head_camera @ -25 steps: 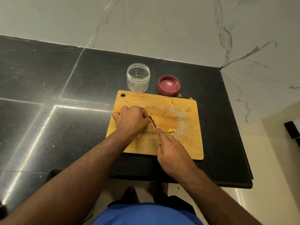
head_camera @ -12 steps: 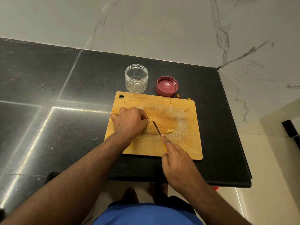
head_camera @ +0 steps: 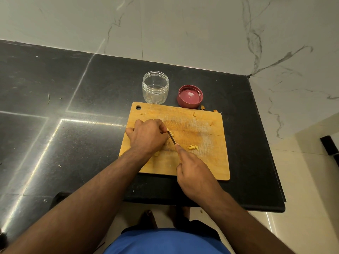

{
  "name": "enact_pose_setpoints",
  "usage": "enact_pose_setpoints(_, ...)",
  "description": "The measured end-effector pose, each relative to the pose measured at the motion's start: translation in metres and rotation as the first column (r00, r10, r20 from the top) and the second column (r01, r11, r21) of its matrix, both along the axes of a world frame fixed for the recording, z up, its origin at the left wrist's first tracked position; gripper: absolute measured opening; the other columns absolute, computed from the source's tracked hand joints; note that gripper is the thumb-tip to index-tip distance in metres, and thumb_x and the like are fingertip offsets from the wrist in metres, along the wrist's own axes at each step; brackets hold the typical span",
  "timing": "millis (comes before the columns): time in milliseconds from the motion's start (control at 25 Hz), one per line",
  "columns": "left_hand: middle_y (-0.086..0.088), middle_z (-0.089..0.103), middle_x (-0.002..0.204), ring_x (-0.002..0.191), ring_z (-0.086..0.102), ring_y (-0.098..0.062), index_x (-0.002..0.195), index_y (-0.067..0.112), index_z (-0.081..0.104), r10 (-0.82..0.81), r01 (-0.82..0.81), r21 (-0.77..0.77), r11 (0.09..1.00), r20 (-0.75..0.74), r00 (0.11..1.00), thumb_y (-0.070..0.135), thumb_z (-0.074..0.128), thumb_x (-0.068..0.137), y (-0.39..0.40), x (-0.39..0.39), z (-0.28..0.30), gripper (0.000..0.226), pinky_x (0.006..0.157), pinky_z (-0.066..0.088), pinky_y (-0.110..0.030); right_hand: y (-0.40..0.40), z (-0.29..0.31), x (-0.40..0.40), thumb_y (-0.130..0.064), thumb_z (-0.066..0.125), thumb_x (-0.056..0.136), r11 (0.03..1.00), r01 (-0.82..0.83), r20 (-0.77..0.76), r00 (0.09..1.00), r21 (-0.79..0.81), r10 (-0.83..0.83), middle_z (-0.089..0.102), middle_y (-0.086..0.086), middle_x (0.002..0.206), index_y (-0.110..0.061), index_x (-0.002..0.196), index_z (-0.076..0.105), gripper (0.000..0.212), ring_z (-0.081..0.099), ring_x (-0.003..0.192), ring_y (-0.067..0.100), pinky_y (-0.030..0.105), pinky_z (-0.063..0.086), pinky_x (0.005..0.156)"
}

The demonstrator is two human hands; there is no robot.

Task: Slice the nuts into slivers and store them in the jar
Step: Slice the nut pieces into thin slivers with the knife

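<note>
Right hand (head_camera: 194,171) has advanced since half a second ago, knife (head_camera: 171,138) now against the nut (head_camera: 171,133).
Its grip is closed round the handle, forefinger extended along the blade; left hand (head_camera: 146,136), fingers curled, pins the nut on the cutting board (head_camera: 205,162). Pale slivers (head_camera: 193,147) lie beside the blade; the jar (head_camera: 155,87) stands open on the table (head_camera: 73,99).

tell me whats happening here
A person is slicing nuts on a wooden board. The left hand pins a nut in place while the right hand works a small knife through it. A few slivers lie on the board. The jar stands open behind the board, its lid beside it.
</note>
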State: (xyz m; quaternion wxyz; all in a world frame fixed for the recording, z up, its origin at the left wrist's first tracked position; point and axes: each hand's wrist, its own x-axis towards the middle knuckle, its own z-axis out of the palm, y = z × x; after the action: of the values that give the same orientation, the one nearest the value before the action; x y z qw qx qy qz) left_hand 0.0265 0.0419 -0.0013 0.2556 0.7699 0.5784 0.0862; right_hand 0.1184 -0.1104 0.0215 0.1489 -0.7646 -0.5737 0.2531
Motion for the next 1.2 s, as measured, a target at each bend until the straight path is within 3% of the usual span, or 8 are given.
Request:
enact_pose_setpoints(480,0.019,0.065,0.096,0.112,0.045,-0.017,0.097,0.038,0.069,-0.004,0.004,-0.033,0.999,-0.015,1.000,0.040,0.066,0.088,0.003,0.000,0.002,0.010,0.093,0.029,-0.048,-0.025,0.004,0.001,-0.024,0.037,0.103,0.999,0.025,-0.055,0.998,-0.034,-0.027,0.052,-0.006,0.120,-0.033,0.156,0.019,0.056,0.052,0.098,0.007,0.030,0.049,0.085)
enact_pose_setpoints(680,0.019,0.067,0.102,0.115,0.045,-0.017,0.102,0.040,0.070,-0.025,0.025,-0.015,1.000,-0.027,0.999,0.037,0.063,0.092,0.003,-0.002,0.002,0.012,0.091,0.029,-0.047,-0.037,0.018,0.007,-0.024,0.039,0.104,0.995,0.098,-0.156,0.983,-0.002,-0.097,0.047,-0.011,0.139,-0.036,0.155,0.024,0.054,0.050,0.101,-0.001,0.017,0.044,0.083)
enact_pose_setpoints(760,0.019,0.067,0.107,0.116,0.044,-0.017,0.105,0.042,0.070,-0.042,0.042,0.003,0.999,-0.039,0.998,0.032,0.058,0.095,0.004,-0.003,0.003,0.019,0.091,0.028,-0.047,-0.036,0.021,0.013,-0.023,0.040,0.103,0.989,0.144,-0.177,0.975,0.025,-0.137,0.045,-0.013,0.144,-0.038,0.154,0.027,0.054,0.050,0.100,-0.001,0.018,0.044,0.081)
enact_pose_setpoints(960,0.011,0.059,0.132,0.122,0.042,-0.021,0.129,0.040,0.063,-0.205,0.216,0.051,0.975,-0.172,0.964,0.032,0.050,0.101,0.002,-0.002,0.005,0.032,0.094,0.029,-0.047,-0.036,0.019,0.024,-0.023,0.042,0.102,0.976,0.217,-0.202,0.957,0.020,-0.209,0.049,-0.010,0.141,-0.041,0.151,0.031,0.053,0.054,0.085,0.002,0.016,0.041,0.067)
enact_pose_setpoints(1080,0.011,0.061,0.129,0.121,0.043,-0.019,0.123,0.037,0.067,-0.249,0.270,0.104,0.957,-0.179,0.952,0.036,0.053,0.099,-0.009,0.001,0.005,0.028,0.094,0.029,-0.047,-0.038,0.018,0.024,-0.022,0.043,0.102,0.974,0.225,-0.205,0.954,0.002,-0.220,0.055,-0.010,0.131,-0.042,0.150,0.033,0.054,0.053,0.070,0.002,0.014,0.039,0.055)
enact_pose_setpoints(1200,0.014,0.065,0.122,0.121,0.045,-0.017,0.118,0.037,0.069,-0.318,0.323,0.050,0.945,-0.083,0.944,0.033,0.055,0.098,-0.028,0.008,0.007,0.025,0.096,0.031,-0.047,-0.040,0.018,0.026,-0.020,0.043,0.102,0.975,0.220,-0.212,0.953,-0.005,-0.216,0.055,-0.011,0.126,-0.039,0.151,0.033,0.054,0.054,0.066,0.001,0.016,0.040,0.053)
